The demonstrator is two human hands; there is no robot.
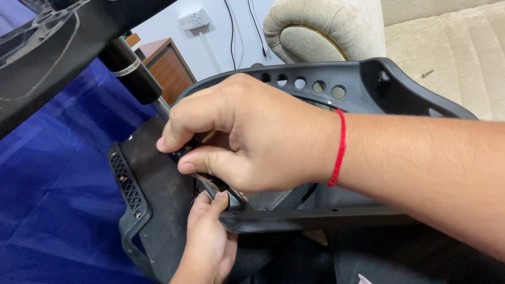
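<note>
Two hands are on the job, and the near one, your left hand (209, 243), comes up from below with its fingers (220, 205) pinched against the lower edge of the black plastic frame (319, 219), bracing it right where the work happens. Keep that pinch firm, I'd say, because the frame looks free to rock on your lap. Just above it, your right hand (247, 135) is clenched around a slim dark tool (214, 184), thumb and forefinger curled tight on the handle while the metal shaft pokes out toward the left hand; the tip itself is hidden, so I cannot tell what it bites into. Hold the shaft square to the panel and turn from the wrist, my judgement being that a tilted tool would slip off here. The red thread bracelet (339, 149) sits clear of the work, good. Under both hands lies the dark seat plate (150, 181), its vented edge toward the blue sheet (37, 201). Behind your knuckles the curved plastic bracket (357, 84) shows a row of round holes. Farther left looms the chair base (31, 65) with its gas cylinder (130, 69), and at the back stands the beige sofa (471, 52), one loose screw (427, 73) resting on its cushion.
</note>
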